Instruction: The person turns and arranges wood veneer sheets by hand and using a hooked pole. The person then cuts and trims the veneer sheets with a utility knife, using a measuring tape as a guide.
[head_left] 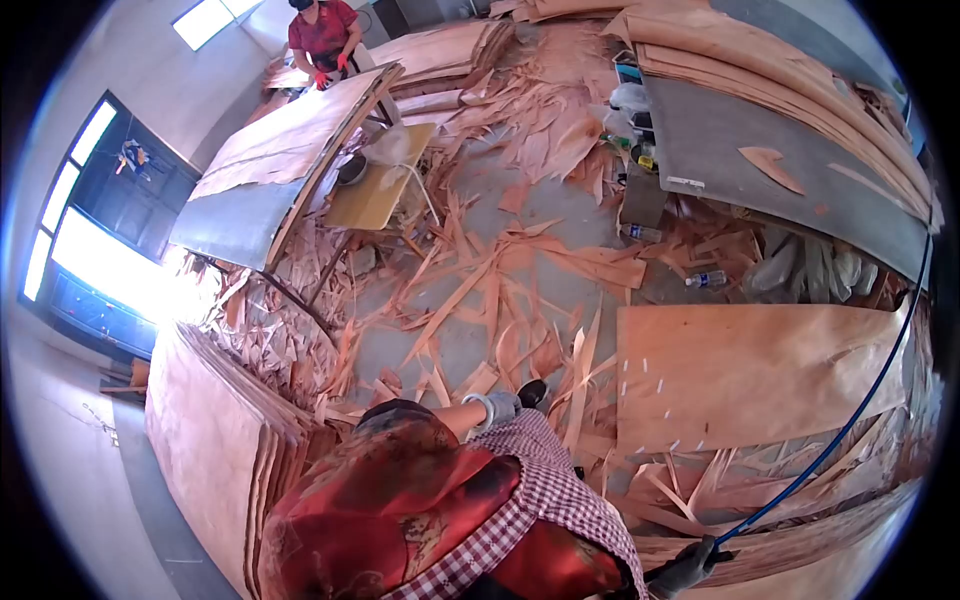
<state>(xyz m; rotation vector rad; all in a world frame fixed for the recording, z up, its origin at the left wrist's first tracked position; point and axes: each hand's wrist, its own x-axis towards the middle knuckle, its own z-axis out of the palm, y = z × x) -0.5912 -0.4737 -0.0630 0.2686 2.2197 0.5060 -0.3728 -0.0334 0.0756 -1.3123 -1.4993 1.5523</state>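
Note:
My right hand (690,566), in a dark glove, is at the bottom right with its fingers wrapped round the lower end of a long blue hose or rod (822,452). This runs up and to the right, past a large wood veneer sheet (740,375) bearing several small white strips. My left hand (502,406) shows in a greyish glove in front of my checked apron (530,450), close to a dark shoe (534,393). Its fingers are too small and partly hidden to make out.
Veneer scraps (490,290) litter the floor. A veneer stack (220,440) stands at left. Ahead are a left table (235,225) and a right table (720,150) with veneer piles. A co-worker (322,40) in red gloves works at the far left. Plastic bottles (706,279) lie right.

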